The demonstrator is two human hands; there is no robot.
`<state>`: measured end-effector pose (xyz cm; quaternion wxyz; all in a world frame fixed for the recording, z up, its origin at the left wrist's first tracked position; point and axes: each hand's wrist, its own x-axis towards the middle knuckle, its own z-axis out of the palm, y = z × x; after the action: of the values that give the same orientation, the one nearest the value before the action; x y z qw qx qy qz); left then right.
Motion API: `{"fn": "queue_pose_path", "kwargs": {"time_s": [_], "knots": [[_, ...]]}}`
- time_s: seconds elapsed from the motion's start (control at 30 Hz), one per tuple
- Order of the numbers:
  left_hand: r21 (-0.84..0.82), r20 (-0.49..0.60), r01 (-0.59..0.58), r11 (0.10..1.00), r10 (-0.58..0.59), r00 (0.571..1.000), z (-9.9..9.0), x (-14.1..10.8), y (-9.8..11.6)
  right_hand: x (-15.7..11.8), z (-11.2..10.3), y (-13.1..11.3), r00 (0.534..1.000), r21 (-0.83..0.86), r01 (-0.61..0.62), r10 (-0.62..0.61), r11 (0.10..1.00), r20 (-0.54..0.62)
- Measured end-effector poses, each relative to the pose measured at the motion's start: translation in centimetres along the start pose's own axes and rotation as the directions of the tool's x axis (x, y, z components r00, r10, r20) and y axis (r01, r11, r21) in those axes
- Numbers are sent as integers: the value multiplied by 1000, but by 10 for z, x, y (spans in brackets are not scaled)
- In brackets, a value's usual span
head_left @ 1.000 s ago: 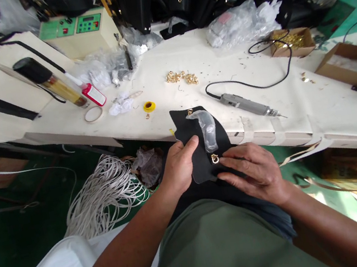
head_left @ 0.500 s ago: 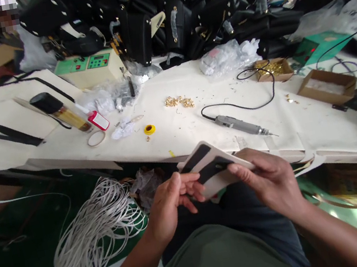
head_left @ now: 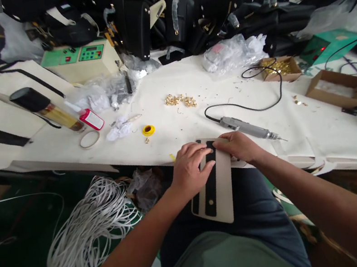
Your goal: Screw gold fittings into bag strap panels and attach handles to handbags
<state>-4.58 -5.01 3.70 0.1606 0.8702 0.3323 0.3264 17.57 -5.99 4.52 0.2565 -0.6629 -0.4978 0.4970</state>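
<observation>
A flat beige panel [head_left: 224, 196] with rounded corners stands tilted between my lap and the table edge. Two black strips run along its length, and the nearer-centre strip [head_left: 209, 197] has a small light round spot near its lower end. My right hand [head_left: 238, 146] grips the panel's upper right corner, thumb on the front face and fingers mostly behind. Over the upper left part lies my left hand [head_left: 191, 168], its fingertips touching the top of the black strip and its thumb spread apart below them.
On the white table [head_left: 166, 142] are a pile of gold-coloured hardware [head_left: 179, 100], a yellow ring-shaped spool [head_left: 148, 130], a corded grey electric screwdriver [head_left: 246, 128], a red bottle [head_left: 92, 119] and a spray can [head_left: 46, 111]. Small cardboard boxes [head_left: 338, 88] stand right. Black bags [head_left: 134, 24] are heaped behind.
The panel has turned from slanting sideways to nearly lengthwise, its lower end towards my lap. My left hand has moved up onto its face; my right hand has shifted to the top corner.
</observation>
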Motion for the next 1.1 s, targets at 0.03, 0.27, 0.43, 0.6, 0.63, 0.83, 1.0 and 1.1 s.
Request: {"fn": "queue_pose_path", "kwargs": {"time_s": [0.03,0.27,0.43,0.6,0.63,0.83,1.0,1.1], "knots": [[-1,33,9,1000,-9,999,8,3,-6,2,0,0,999,-91,11,-15,996,-37],[36,164,114,993,-118,979,36,10,-21,3,0,13,953,-544,30,-188,839,-238],[14,189,182,983,-181,965,35,13,-20,-6,-30,31,801,-700,71,-459,710,-385],[-13,182,201,980,-195,964,36,13,-23,-5,-59,54,833,-831,-107,-407,546,-375],[-16,179,199,980,-193,965,36,13,-23,-4,-61,56,842,-829,-121,-386,546,-377],[-37,146,184,982,-177,973,37,15,-23,-4,-75,50,870,-605,-33,-275,796,-409],[-11,160,137,991,-133,978,38,17,-27,-13,-66,17,888,320,302,-143,898,-437],[-11,155,120,993,-117,981,39,18,-30,-14,-40,-13,879,582,427,-167,691,-447]]}}
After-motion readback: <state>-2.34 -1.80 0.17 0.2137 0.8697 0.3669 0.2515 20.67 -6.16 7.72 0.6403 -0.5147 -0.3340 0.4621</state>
